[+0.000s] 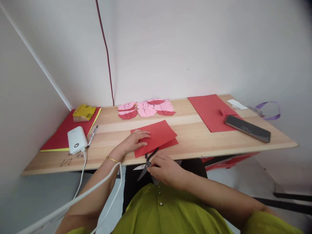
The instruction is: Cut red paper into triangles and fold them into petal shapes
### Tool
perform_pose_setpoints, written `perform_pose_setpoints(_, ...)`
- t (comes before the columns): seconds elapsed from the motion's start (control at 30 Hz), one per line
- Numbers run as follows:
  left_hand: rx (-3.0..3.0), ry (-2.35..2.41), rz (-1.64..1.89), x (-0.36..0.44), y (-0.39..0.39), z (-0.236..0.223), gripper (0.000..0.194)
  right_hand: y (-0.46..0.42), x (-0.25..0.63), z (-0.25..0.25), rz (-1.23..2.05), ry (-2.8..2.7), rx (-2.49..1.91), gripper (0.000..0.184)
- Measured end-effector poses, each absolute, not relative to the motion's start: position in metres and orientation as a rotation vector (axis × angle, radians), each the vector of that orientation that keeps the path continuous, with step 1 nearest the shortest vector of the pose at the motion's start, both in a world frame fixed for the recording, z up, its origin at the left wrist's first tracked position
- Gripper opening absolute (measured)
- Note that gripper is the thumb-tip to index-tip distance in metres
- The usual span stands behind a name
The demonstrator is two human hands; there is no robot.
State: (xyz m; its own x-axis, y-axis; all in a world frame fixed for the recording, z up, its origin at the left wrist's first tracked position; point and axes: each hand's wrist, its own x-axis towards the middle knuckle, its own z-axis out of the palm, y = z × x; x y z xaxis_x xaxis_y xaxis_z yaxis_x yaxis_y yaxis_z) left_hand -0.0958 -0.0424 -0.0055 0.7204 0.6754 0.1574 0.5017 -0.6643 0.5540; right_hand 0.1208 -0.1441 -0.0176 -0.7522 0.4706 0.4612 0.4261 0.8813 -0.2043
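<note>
A folded sheet of red paper (pixel 159 135) lies near the table's front edge, its two layers slightly apart on the right. My left hand (pixel 136 141) rests on its left part with the fingers spread out flat. At the table edge my right hand (pixel 165 169) is closed around a pair of scissors (pixel 147 164) with black handles. The blades are parted and point toward my lap, away from the paper. Part of the scissors is hidden by my right fingers.
Pink and red cut paper shapes (pixel 147 108) lie along the wall. A white power bank (pixel 77 139) with a cable, a pen (pixel 92 136) and a yellow packet (pixel 84 112) are at left. Red sheets (pixel 207 113) and a phone (pixel 247 128) lie at right.
</note>
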Motion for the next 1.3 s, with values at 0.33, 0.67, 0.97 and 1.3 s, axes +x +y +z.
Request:
perform_pose_setpoints(0.33,2.473,0.964,0.376,-0.092,-0.047,0.0,0.03,-0.118,0.235,0.03,0.131,-2.495,-0.94,0.019)
perform_pose_setpoints(0.67,2.464,1.013,0.325,-0.093,-0.05,-0.001,0.06,-0.059,0.3,-0.003,-0.155,-2.395,-1.408,0.028)
perform_pose_setpoints(0.97,2.385,1.255,0.555,-0.087,-0.032,0.008,0.053,-0.056,0.275,0.007,-0.058,-2.337,-1.355,0.027)
perform_pose_setpoints(1.3,2.206,1.653,0.224,-0.071,0.002,0.014,0.038,-0.071,0.242,0.006,0.179,-2.477,-1.205,0.023)
